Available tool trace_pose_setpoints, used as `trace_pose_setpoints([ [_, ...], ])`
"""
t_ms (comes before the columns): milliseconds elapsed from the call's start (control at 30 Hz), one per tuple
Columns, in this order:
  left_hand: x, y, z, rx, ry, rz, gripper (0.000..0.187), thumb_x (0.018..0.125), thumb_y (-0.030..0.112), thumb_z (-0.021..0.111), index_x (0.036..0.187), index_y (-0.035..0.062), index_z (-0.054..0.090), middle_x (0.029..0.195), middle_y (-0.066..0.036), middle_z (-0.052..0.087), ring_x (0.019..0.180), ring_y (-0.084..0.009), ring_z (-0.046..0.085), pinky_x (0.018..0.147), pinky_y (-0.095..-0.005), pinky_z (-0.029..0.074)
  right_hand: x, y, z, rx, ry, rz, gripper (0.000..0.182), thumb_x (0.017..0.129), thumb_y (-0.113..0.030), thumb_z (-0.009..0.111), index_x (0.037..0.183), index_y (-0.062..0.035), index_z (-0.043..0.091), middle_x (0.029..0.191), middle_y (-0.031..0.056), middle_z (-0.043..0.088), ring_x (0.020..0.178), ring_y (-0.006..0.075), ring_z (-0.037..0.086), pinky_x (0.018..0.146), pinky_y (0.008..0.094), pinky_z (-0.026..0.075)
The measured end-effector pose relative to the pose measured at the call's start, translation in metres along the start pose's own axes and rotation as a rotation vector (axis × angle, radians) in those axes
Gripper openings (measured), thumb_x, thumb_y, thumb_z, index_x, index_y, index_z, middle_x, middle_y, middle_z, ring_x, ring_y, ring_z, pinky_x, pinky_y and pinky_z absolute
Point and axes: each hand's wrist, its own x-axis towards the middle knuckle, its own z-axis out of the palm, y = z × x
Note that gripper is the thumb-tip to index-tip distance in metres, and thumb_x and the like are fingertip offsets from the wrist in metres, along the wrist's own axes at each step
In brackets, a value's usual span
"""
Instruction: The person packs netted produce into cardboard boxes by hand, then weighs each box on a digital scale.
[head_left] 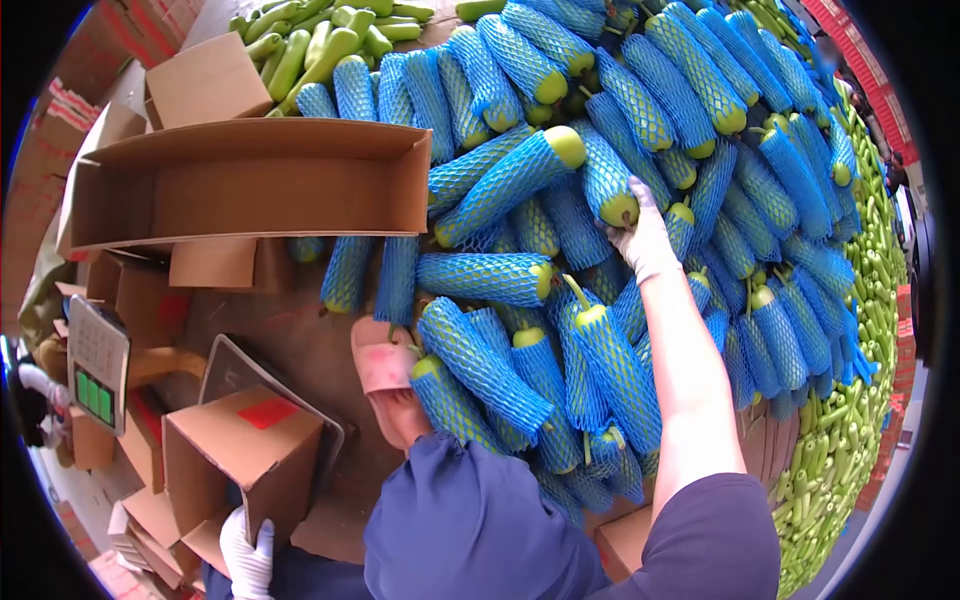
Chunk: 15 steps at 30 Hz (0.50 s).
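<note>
The netted gourd [608, 180] sits at my right hand [645, 238], which curls round its rounded end, likely for a secure hold; blue foam nets presumably cushion the neighbouring gourds [540, 385]. From far off, I see my left hand [247, 555] pinching the carton [225, 435], apparently steadying it.

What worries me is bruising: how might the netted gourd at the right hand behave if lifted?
The gourd, straight in its blue net, looks stiff. Its rounded body might roll, though neighbouring gourds crowd it. The open net probably cushions only partly.
</note>
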Motion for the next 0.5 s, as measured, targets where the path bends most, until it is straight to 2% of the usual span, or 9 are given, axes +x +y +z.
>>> trace_pose_setpoints([
  [100, -0.004, -0.014, 0.007, -0.002, 0.079, 0.026, 0.027, 0.085, 0.01, 0.066, 0.11, -0.0003, 0.066, 0.096, -0.017, 0.067, 0.089, -0.034, 0.065, 0.084, -0.0394, 0.05, -0.063, 0.015, 0.002, 0.272, 0.035, 0.018, 0.055, 0.082, -0.05, 0.073, 0.12, -0.0135, 0.055, 0.109, 0.0076, 0.063, 0.085, 0.0273, 0.064, 0.066, 0.0405, 0.056],
  [133, -0.004, -0.012, 0.007, -0.011, 0.085, 0.024, 0.027, 0.085, 0.01, 0.066, 0.11, -0.0003, 0.066, 0.096, -0.017, 0.067, 0.089, -0.034, 0.065, 0.084, -0.0394, 0.05, -0.086, 0.026, -0.007, 0.341, -0.022, 0.04, 0.052, 0.084, -0.048, 0.072, 0.118, -0.0111, 0.057, 0.107, 0.0082, 0.064, 0.088, 0.0259, 0.064, 0.068, 0.0459, 0.058],
  [167, -0.002, -0.007, 0.006, -0.013, 0.083, 0.036, 0.027, 0.085, 0.01, 0.066, 0.11, 0.0, 0.066, 0.097, -0.017, 0.067, 0.089, -0.0346, 0.065, 0.084, -0.0395, 0.05, -0.108, 0.036, -0.02, 0.315, -0.074, 0.086, 0.056, 0.086, -0.049, 0.071, 0.121, -0.0084, 0.054, 0.109, 0.0101, 0.063, 0.09, 0.0309, 0.065, 0.069, 0.0471, 0.058],
  [200, -0.001, -0.003, 0.005, -0.013, 0.079, 0.046, 0.028, 0.085, 0.01, 0.066, 0.111, 0.0002, 0.066, 0.097, -0.017, 0.067, 0.09, -0.0352, 0.065, 0.084, -0.0396, 0.05, -0.129, 0.048, -0.031, 0.362, -0.306, 0.028, 0.065, 0.086, -0.052, 0.069, 0.127, -0.0052, 0.05, 0.115, 0.0137, 0.061, 0.1, 0.0399, 0.063, 0.077, 0.0499, 0.058],
  [267, -0.002, -0.004, 0.002, -0.034, 0.062, 0.021, 0.03, 0.085, 0.01, 0.066, 0.113, 0.0006, 0.066, 0.099, -0.018, 0.067, 0.091, -0.0352, 0.065, 0.085, -0.0399, 0.05, -0.162, 0.051, -0.023, 0.574, -0.451, 0.155, 0.076, 0.085, -0.058, 0.069, 0.135, -0.0045, 0.046, 0.126, 0.0176, 0.058, 0.111, 0.047, 0.058, 0.086, 0.0532, 0.056],
  [333, -0.001, -0.01, 0.004, 0.01, 0.081, 0.086, 0.032, 0.085, 0.011, 0.066, 0.116, 0.0007, 0.065, 0.101, -0.018, 0.066, 0.094, -0.0353, 0.064, 0.087, -0.0403, 0.049, -0.147, 0.045, -0.013, 0.659, -0.398, 0.335, 0.087, 0.081, -0.064, 0.068, 0.136, -0.0007, 0.047, 0.124, 0.0254, 0.059, 0.112, 0.0451, 0.059, 0.093, 0.0577, 0.052],
  [400, -0.001, -0.007, 0.002, -0.028, 0.049, 0.079, 0.034, 0.085, 0.012, 0.066, 0.118, 0.0006, 0.064, 0.103, -0.019, 0.066, 0.097, -0.0357, 0.064, 0.089, -0.0406, 0.049, -0.093, 0.056, -0.011, 0.468, -0.169, 0.193, 0.084, 0.075, -0.061, 0.075, 0.135, -0.0076, 0.048, 0.129, 0.0181, 0.058, 0.116, 0.0405, 0.056, 0.097, 0.0588, 0.049],
  [467, 0.0, -0.01, 0.003, -0.075, 0.075, 0.118, 0.035, 0.086, 0.011, 0.066, 0.119, 0.0005, 0.064, 0.104, -0.019, 0.066, 0.098, -0.0365, 0.064, 0.09, -0.0405, 0.048, -0.099, 0.044, 0.007, 0.328, -0.103, 0.206, 0.077, 0.074, -0.055, 0.077, 0.133, -0.0117, 0.051, 0.128, 0.015, 0.059, 0.117, 0.0384, 0.056, 0.096, 0.0578, 0.049],
  [500, -0.001, -0.008, 0.004, -0.069, 0.097, 0.136, 0.037, 0.086, 0.014, 0.067, 0.119, 0.0004, 0.064, 0.106, -0.02, 0.067, 0.1, -0.0378, 0.064, 0.091, -0.0408, 0.049, -0.116, 0.039, 0.017, 0.387, -0.096, 0.165, 0.073, 0.074, -0.05, 0.077, 0.132, -0.0129, 0.052, 0.128, 0.0148, 0.059, 0.117, 0.0373, 0.056, 0.097, 0.0576, 0.049],
])
